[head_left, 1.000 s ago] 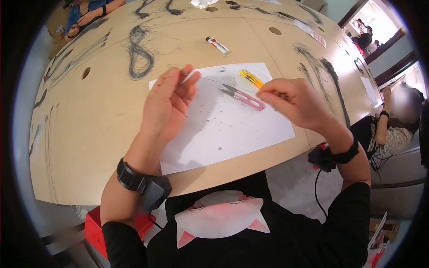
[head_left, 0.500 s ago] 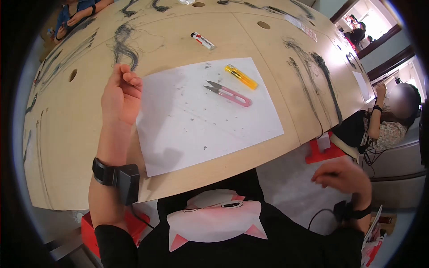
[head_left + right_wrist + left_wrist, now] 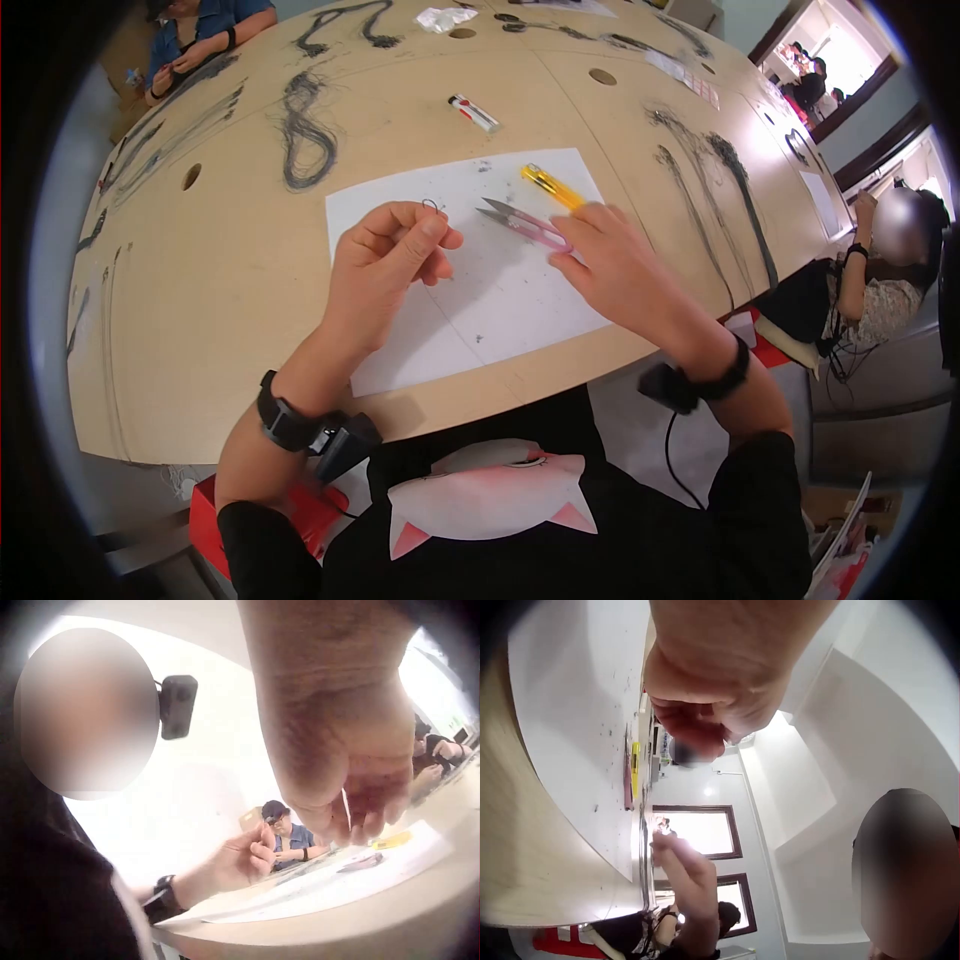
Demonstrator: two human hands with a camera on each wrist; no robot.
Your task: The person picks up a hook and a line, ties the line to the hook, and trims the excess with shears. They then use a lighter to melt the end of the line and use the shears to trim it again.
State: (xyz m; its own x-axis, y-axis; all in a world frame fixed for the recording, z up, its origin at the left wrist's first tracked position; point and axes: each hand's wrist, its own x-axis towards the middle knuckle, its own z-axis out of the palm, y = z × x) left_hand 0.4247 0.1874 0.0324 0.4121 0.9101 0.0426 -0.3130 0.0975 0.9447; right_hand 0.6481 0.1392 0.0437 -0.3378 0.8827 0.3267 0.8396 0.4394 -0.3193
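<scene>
Your left hand (image 3: 385,262) pinches a thin dark strand of hair (image 3: 430,206) between curled fingers (image 3: 425,232), above the white paper sheet (image 3: 500,300) on the wooden counter (image 3: 200,290). Your right hand (image 3: 610,270) reaches with loosely extended fingers onto one pair of pink thread snips (image 3: 520,225), beside one yellow lighter (image 3: 548,186); whether it grips them is unclear.

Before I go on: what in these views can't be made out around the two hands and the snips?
- Handle end of the pink snips, head view: covered by the right hand; contact unclear.
- Thin loop at the left hand fingertips, head view: too small to identify.
- Left wrist view: the palm fills the frame and hides the pinch.
- Right wrist view: fingertips blurred, grip unclear.
</scene>
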